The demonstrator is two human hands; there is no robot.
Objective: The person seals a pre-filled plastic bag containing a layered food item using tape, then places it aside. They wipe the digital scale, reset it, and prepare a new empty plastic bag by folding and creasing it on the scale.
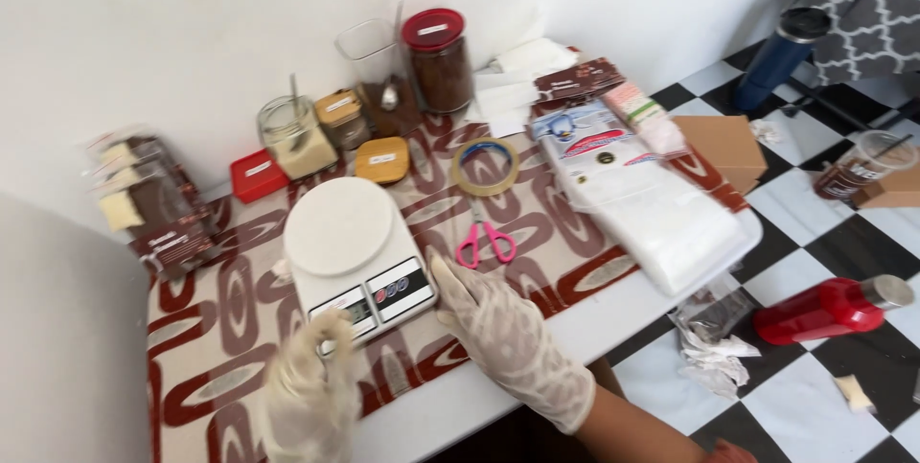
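A white kitchen scale (350,243) with a round platform stands on the patterned tablecloth (211,329). My left hand (311,386), in a pale glove, has its fingers bunched together at the scale's front left corner by the display; it is blurred and nothing shows in it. My right hand (498,329), gloved too, lies flat with fingers spread on the cloth against the scale's front right corner. Pink-handled scissors (484,241) lie just beyond the right hand.
A tape roll (486,166), a stack of clear bags (652,209), a red-lidded jar (438,60), small jars and a red box (257,175) fill the table's back. A cardboard box (728,149), red bottle (829,308) and crumpled wrappers (711,338) lie on the chequered floor at right.
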